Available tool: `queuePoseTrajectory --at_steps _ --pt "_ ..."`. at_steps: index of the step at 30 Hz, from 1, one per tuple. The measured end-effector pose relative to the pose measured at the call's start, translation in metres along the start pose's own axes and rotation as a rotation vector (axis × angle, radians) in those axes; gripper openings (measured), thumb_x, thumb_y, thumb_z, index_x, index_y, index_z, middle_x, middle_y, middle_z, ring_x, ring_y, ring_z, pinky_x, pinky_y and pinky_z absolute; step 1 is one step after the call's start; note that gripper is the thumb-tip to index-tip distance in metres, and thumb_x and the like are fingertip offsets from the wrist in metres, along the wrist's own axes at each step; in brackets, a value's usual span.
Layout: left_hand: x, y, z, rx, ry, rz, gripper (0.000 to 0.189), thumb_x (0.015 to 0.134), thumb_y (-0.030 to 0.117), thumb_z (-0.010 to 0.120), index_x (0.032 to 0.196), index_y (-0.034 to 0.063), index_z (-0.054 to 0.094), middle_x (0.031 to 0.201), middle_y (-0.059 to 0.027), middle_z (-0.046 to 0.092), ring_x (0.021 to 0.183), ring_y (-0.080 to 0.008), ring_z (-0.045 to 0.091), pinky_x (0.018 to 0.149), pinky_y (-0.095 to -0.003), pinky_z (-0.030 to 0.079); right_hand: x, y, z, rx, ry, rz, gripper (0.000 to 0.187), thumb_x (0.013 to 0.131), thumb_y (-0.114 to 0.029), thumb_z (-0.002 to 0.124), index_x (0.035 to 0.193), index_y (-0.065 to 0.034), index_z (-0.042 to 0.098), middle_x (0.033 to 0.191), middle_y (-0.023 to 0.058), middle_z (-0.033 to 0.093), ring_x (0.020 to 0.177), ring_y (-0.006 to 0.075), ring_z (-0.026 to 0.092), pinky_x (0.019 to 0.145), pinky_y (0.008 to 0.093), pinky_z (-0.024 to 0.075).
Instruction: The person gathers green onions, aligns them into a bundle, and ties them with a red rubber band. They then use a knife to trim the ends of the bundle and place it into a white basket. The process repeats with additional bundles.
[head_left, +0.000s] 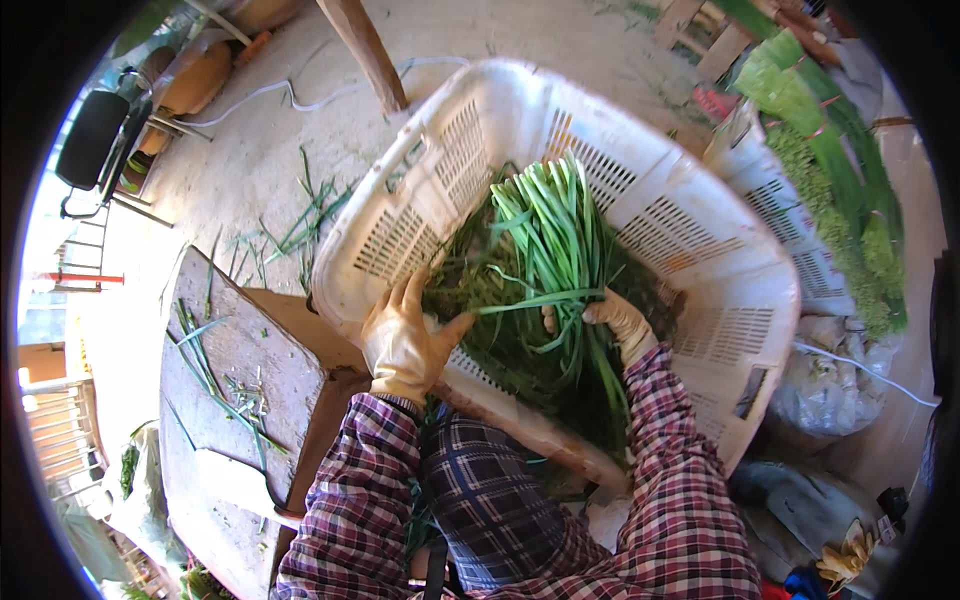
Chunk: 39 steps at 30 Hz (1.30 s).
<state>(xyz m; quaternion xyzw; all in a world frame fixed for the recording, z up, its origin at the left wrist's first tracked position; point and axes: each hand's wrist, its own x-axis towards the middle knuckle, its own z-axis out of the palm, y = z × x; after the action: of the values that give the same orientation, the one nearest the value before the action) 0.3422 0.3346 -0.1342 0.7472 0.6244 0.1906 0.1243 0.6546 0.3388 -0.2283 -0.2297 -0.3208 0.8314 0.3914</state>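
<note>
My right hand (616, 319), in a pale work glove, grips a bunch of long green stalks (559, 225) that look like garlic chives. Their whitish cut ends point away from me, and a long leaf crosses the bunch near my fingers. My left hand (409, 330), gloved too, is spread with nothing in it, beside the near left wall of the crate; whether it touches the wall I cannot tell. Beneath the bunch, loose green leaves (495, 352) lie in the large white plastic crate (480, 97). The leaf tips hang towards me.
Left of me stands a wooden block or low table (247, 330) with scraps and what looks like a cleaver (236, 480). Leaf scraps (300, 225) litter the floor. A wooden post (367, 56) rises beyond the crate. At right, tied green bundles (832, 165) lie on another crate (795, 232).
</note>
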Motion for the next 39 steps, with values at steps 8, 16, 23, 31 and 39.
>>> queuePoseTrajectory --at_steps 8,16,23,31,39 --pt "-0.018 0.060 -0.054 -1.149 -0.247 0.061 0.136 0.059 0.051 0.093 0.159 0.0001 0.016 0.162 -0.0221 0.029 0.151 -0.0340 0.025 0.124 -0.0497 0.021 -0.042 -0.044 0.152 -0.651 0.659 -0.429 0.062 0.080 -0.023 0.087 0.131 -0.0039 0.058 0.120 0.0114 0.070 0.112 0.0238 0.067 0.103 0.0378 0.0524" --pt "-0.052 0.136 -0.129 -1.708 -0.265 0.023 0.050 0.082 0.017 0.083 0.125 0.0018 0.064 0.108 -0.0050 0.070 0.100 -0.0206 0.066 0.087 -0.0352 0.054 -0.074 -0.019 0.300 -1.316 0.553 -0.484 0.113 0.077 -0.016 0.087 0.160 -0.0100 0.010 0.143 0.0283 0.049 0.126 0.0398 0.057 0.103 0.0437 0.0516" --pt "-0.120 0.137 -0.181 -1.814 -0.099 -0.108 0.040 0.086 0.008 0.070 0.125 0.0024 0.062 0.109 -0.0060 0.070 0.095 -0.0199 0.067 0.085 -0.0358 0.055 -0.202 -0.140 0.347 -1.465 -0.017 0.204 0.072 0.086 -0.036 0.080 0.136 0.0061 0.052 0.108 0.0221 0.070 0.104 0.0341 0.069 0.090 0.0397 0.0547" --pt "-0.181 0.163 -0.221 -1.721 -0.092 0.023 0.040 0.081 0.007 0.072 0.119 0.0003 0.065 0.105 -0.0047 0.070 0.093 -0.0172 0.067 0.083 -0.0336 0.055 -0.156 -0.167 0.387 -0.950 0.083 -0.693 0.121 0.074 -0.057 0.083 0.160 -0.0039 0.017 0.149 0.0257 0.045 0.138 0.0354 0.046 0.119 0.0497 0.0324" --pt "-0.214 0.157 -0.216 -1.543 -0.043 0.024 0.038 0.081 0.002 0.074 0.117 -0.0047 0.066 0.103 -0.0051 0.070 0.094 -0.0136 0.065 0.085 -0.0308 0.053 -0.097 -0.115 0.457 -1.067 -0.288 -0.390 0.094 0.068 -0.023 0.095 0.148 -0.0113 0.047 0.134 0.0182 0.061 0.126 0.0268 0.056 0.107 0.0381 0.0460"
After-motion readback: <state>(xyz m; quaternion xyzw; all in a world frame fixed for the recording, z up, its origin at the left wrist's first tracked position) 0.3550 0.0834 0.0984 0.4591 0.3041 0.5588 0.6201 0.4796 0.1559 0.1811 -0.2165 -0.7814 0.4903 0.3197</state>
